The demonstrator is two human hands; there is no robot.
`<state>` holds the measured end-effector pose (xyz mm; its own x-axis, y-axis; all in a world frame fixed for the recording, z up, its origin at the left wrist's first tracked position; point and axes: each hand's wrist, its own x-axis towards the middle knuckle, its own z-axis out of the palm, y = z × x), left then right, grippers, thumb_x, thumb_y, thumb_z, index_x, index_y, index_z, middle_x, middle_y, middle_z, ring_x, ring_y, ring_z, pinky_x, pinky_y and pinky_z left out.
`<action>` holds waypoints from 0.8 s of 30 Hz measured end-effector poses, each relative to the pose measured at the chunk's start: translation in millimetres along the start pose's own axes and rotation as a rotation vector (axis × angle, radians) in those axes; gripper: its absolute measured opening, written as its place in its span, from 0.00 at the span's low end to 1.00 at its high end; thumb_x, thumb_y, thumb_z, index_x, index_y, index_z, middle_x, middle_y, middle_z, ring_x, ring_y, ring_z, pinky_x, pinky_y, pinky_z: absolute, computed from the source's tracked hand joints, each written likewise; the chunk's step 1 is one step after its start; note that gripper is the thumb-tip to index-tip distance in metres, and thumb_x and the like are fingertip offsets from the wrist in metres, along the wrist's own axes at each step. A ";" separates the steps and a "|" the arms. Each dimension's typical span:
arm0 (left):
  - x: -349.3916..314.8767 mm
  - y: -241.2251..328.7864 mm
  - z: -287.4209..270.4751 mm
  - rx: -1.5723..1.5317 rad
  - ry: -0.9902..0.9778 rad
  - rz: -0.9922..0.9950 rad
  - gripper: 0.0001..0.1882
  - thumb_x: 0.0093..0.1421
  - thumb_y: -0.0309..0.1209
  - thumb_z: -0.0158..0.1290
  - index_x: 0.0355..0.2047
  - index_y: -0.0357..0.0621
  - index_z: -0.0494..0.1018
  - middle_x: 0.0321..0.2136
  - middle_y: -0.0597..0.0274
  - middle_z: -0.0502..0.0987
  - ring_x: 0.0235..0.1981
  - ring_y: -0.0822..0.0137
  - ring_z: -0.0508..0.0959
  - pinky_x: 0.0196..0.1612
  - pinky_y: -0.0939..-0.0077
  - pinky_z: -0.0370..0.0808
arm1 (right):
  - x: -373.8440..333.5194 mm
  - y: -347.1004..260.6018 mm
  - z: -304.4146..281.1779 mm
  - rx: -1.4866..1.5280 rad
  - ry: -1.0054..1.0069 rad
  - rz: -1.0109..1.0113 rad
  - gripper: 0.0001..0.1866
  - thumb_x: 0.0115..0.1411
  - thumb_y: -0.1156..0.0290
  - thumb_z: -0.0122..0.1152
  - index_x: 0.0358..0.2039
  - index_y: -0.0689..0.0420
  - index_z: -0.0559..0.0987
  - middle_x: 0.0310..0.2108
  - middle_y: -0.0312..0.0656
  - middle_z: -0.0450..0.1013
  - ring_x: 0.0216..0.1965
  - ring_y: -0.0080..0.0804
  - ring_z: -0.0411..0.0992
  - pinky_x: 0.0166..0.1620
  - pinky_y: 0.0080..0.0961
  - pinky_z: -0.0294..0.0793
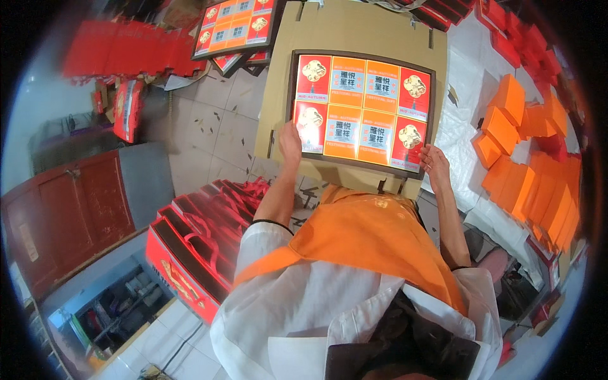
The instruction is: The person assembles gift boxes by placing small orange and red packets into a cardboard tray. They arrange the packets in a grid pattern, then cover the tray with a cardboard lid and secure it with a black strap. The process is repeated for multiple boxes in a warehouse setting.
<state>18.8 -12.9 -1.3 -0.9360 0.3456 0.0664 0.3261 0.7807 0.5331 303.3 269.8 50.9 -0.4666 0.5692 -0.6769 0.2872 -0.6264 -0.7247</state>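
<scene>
In front of me a shallow dark-rimmed gift box tray (294, 85) lies on a brown cardboard surface (361, 25). Two rows of small boxes fill it: red boxes (413, 109) at both ends and orange boxes (342, 151) with blue panels in the middle. My left hand (290, 144) grips the tray's left edge near its lower corner, its thumb on the upper side. At the lower right corner, the bent fingers of my right hand (436, 166) close on the rim. The fingertips of both hands are partly hidden.
Another filled tray (234, 28) rests on a stack at the far left. Red gift bags with ribbon handles (196, 240) stand beside me on the left. Orange boxes (529, 190) and red boxes (519, 38) are heaped on white sheeting (465, 126) at the right.
</scene>
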 end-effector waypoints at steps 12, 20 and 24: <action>-14.5 -21.5 11.6 0.277 0.111 -0.214 0.21 0.53 0.37 0.54 0.42 0.36 0.65 0.37 0.45 0.71 0.40 0.49 0.71 0.40 0.64 0.68 | 25.6 9.5 -67.0 -0.408 0.074 -0.134 0.23 0.60 0.57 0.48 0.49 0.60 0.66 0.43 0.40 0.68 0.42 0.25 0.67 0.40 0.22 0.67; -1.8 -23.2 -6.5 -0.381 -0.263 -0.320 0.21 0.58 0.41 0.46 0.42 0.34 0.66 0.35 0.42 0.73 0.38 0.58 0.73 0.42 0.67 0.68 | 48.2 45.5 -22.4 -0.717 -0.066 -0.250 0.31 0.57 0.55 0.52 0.54 0.65 0.59 0.51 0.46 0.61 0.52 0.33 0.59 0.54 0.28 0.57; -3.2 -68.1 -14.1 -0.575 -0.463 -0.430 0.25 0.60 0.47 0.41 0.50 0.41 0.63 0.44 0.49 0.71 0.46 0.60 0.70 0.48 0.70 0.64 | 20.9 24.4 7.1 -0.296 0.013 -0.056 0.29 0.60 0.55 0.47 0.55 0.61 0.57 0.55 0.45 0.57 0.55 0.33 0.56 0.57 0.28 0.53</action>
<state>-2.2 -74.6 -25.9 -0.7736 0.3552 -0.5247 -0.2807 0.5504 0.7863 294.6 262.6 20.0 -0.4780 0.6068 -0.6351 0.4939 -0.4122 -0.7656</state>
